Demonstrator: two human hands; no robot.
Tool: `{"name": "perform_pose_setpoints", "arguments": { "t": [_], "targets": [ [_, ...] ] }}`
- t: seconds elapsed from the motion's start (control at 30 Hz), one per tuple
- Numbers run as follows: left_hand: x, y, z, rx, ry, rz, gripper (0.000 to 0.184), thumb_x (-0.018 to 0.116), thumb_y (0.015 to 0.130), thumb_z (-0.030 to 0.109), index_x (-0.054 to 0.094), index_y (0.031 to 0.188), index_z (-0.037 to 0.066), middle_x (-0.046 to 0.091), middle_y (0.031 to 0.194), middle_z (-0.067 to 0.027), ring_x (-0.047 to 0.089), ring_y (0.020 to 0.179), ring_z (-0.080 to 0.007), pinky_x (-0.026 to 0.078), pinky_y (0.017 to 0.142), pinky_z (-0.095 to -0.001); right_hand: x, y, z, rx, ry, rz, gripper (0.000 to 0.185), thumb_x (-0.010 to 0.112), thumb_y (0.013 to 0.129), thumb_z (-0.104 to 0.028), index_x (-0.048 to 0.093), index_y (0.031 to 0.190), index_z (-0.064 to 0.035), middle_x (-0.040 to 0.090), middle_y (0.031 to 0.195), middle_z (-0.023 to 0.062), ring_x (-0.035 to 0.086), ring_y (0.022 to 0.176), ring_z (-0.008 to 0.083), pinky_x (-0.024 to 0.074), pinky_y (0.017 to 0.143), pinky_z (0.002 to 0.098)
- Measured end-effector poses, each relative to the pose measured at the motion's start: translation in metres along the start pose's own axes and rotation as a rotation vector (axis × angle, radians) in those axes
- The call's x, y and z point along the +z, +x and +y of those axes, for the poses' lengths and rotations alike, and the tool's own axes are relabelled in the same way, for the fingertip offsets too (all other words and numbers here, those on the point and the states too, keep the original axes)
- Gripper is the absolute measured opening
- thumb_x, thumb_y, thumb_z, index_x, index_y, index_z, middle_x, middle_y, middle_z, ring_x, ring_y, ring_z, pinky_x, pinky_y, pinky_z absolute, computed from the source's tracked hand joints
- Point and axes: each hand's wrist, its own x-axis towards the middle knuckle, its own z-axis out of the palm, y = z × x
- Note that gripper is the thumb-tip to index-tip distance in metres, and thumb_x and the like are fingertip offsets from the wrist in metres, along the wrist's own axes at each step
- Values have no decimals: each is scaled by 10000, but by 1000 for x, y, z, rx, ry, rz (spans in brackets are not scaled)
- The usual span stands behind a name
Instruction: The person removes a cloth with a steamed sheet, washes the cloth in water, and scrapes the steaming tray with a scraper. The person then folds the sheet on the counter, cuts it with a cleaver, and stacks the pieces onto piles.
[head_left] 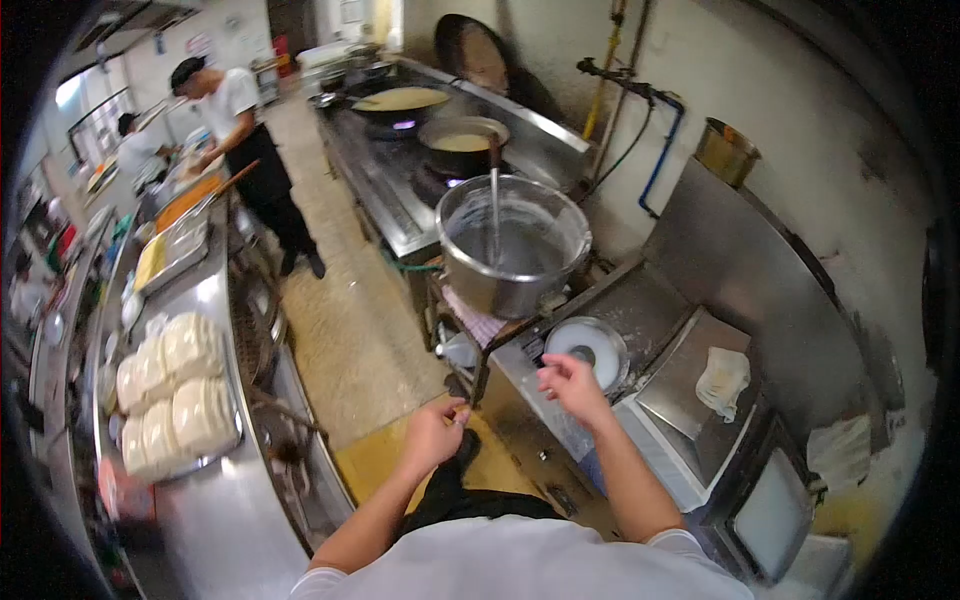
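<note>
My left hand (437, 432) hangs in front of my body with its fingers curled together. Whatever it holds, if anything, is too small to make out. In front of the round metal bowl of white liquid (607, 372) is my right hand (572, 388), its fingers loosely bent and apart, with nothing seen in them. A dark round shape shows in the middle of that bowl. Beyond it, a large steel pot (515, 290) stands with a long-handled utensil (495, 215) leaning inside; its inner wall is smeared with pale residue.
To the left, a steel counter (215, 510) carries stacked wrapped white packages (180, 400) and metal trays. Two wide pans (465, 140) sit over flames on the stove. A co-worker (240, 130) stands by the far counter. A cloth (722, 383) lies on the metal surface at right.
</note>
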Motion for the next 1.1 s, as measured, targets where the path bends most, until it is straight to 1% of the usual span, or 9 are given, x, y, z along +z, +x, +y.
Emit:
{"name": "perform_pose_setpoints", "arguments": {
  "t": [0.07,0.2,0.4,0.47,0.57,0.73,0.87,0.97,1.1],
  "targets": [
    [-16,63,12,20,-61,46,327,710,885,213,705,1160,38,742,929,-194,722,876,-299,560,798,-410,-21,47,-20,-45,91,142,472,655,927,-128,519,1338,61,680,974,105,665,793,183,556,639,324],
    [-35,191,0,-21,-427,-8,303,664,955,179,657,1200,0,663,927,-81,647,735,-145,531,567,-271,-44,150,-60,110,339,376,609,660,919,-143,396,1427,63,626,1142,179,651,870,255,581,639,381],
    [-47,337,12,-59,-779,104,314,645,980,188,553,1235,30,635,923,-45,609,714,-105,497,541,-224,-44,261,-86,196,361,578,359,680,893,-131,558,1171,59,652,1002,147,641,860,237,567,643,416],
    [-52,370,22,-40,-810,110,246,654,974,183,548,1136,31,608,861,-19,592,694,-86,488,530,-210,-53,297,-51,115,261,737,212,693,860,-109,640,995,46,668,893,121,633,803,215,527,613,381],
    [-47,412,16,-95,-842,139,175,680,923,89,539,1019,51,591,776,-24,561,569,-85,488,482,-227,-55,316,-36,19,143,832,232,700,837,-96,631,1004,50,662,878,110,628,746,220,492,591,371],
    [-48,425,31,-167,-878,125,161,654,867,18,512,921,70,540,730,-4,496,536,-89,435,472,-237,-81,284,-43,84,508,553,216,622,977,-227,612,879,-35,632,767,69,589,568,171,524,511,343],
    [-45,415,27,-157,-929,82,168,670,923,95,504,900,76,538,719,-2,488,511,-83,441,457,-243,-109,207,60,341,244,824,208,660,914,-179,622,868,20,583,691,79,579,518,203,484,437,361],
    [-46,411,31,-147,-982,58,207,672,960,176,505,908,64,545,712,-11,501,499,-85,467,450,-248,-98,154,172,562,-134,797,154,661,872,-101,640,847,49,598,677,88,593,510,192,471,393,348],
    [-42,414,24,-143,-968,38,222,681,958,186,508,935,49,564,716,-20,526,504,-85,488,444,-244,-74,133,215,607,-27,870,230,713,837,-136,633,966,37,638,755,99,621,597,198,513,510,342]
  ]
}}
